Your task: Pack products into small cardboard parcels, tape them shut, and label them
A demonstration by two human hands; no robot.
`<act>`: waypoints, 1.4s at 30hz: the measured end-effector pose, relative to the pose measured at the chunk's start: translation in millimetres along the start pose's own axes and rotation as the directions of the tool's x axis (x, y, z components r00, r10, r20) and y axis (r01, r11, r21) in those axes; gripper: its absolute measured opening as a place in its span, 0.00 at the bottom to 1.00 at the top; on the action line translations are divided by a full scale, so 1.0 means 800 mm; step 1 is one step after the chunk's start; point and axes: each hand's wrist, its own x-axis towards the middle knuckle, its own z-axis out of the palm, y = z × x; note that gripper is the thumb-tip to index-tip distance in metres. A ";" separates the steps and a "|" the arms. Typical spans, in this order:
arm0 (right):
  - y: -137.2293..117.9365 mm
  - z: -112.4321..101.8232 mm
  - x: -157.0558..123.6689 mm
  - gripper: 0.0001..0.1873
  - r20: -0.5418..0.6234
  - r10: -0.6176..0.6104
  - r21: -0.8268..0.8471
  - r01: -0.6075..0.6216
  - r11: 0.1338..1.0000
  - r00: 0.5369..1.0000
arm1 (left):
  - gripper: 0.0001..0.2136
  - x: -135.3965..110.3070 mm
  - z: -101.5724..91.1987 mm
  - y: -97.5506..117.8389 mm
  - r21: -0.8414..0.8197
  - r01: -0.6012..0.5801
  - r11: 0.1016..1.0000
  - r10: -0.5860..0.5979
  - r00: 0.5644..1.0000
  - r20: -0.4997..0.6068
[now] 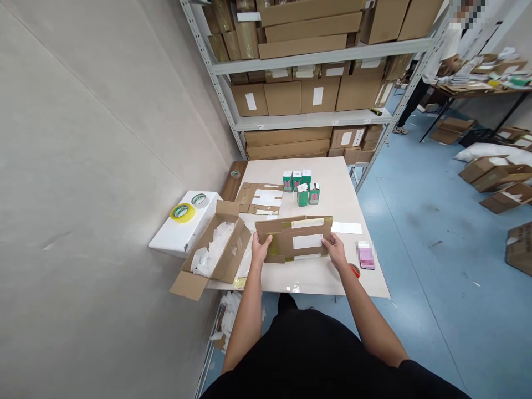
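Between my two hands is a flattened cardboard box (282, 244) with white labels and strips of tape, tilted up over the table (316, 280). My left hand (260, 249) grips its left edge, thumb on the near face. At the right edge my right hand (333, 249) pinches it the same way. Beyond it lies another flattened cardboard box (246, 198) with a white label. Several small green boxes (302, 195) stand grouped to its right. A white paper strip (348, 228) lies beyond my right hand.
At left, an open carton (230, 260) holds white packing paper (214, 252). Tape rolls, one yellow (182, 213), sit on a white box (166, 235). A red tape roll (354, 270) and a purple item (366, 257) lie at right. Shelving (320, 119) with cartons stands behind; a person (436, 61) is far right.
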 end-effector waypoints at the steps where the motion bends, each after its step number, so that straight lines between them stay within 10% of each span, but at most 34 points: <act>1: -0.002 -0.001 0.002 0.28 -0.022 -0.002 0.001 0.002 1.000 1.000 | 0.28 -0.001 -0.001 0.007 0.008 -0.009 1.000 0.008 0.999 0.033; 7: -0.021 -0.002 0.007 0.33 -0.109 -0.046 -0.171 0.027 0.985 0.993 | 0.24 -0.014 -0.002 0.055 -0.051 -0.046 0.998 0.049 0.996 0.069; 11: -0.056 0.027 -0.009 0.33 -0.290 -0.376 -0.500 0.196 0.844 0.880 | 0.22 -0.026 0.013 0.076 -0.100 -0.089 0.991 0.097 0.992 0.075; 14: -0.090 0.070 -0.028 0.19 -0.012 -0.610 -0.531 0.512 0.675 0.792 | 0.22 -0.036 0.031 0.080 -0.099 -0.110 0.989 0.121 0.986 0.116; 18: -0.124 0.132 -0.044 0.11 0.361 -0.632 -0.438 0.723 0.534 0.685 | 0.21 -0.046 0.048 0.081 -0.112 -0.111 0.988 0.124 0.985 0.117; 23: -0.136 0.167 -0.042 0.09 0.440 -0.582 -0.490 0.726 0.483 0.684 | 0.21 -0.052 0.051 0.086 -0.189 -0.137 0.972 0.153 0.985 0.075; 42: -0.153 0.161 -0.039 0.08 0.464 -0.597 -0.370 0.756 0.540 0.654 | 0.20 -0.059 0.048 0.095 -0.252 -0.120 0.960 0.136 0.990 0.048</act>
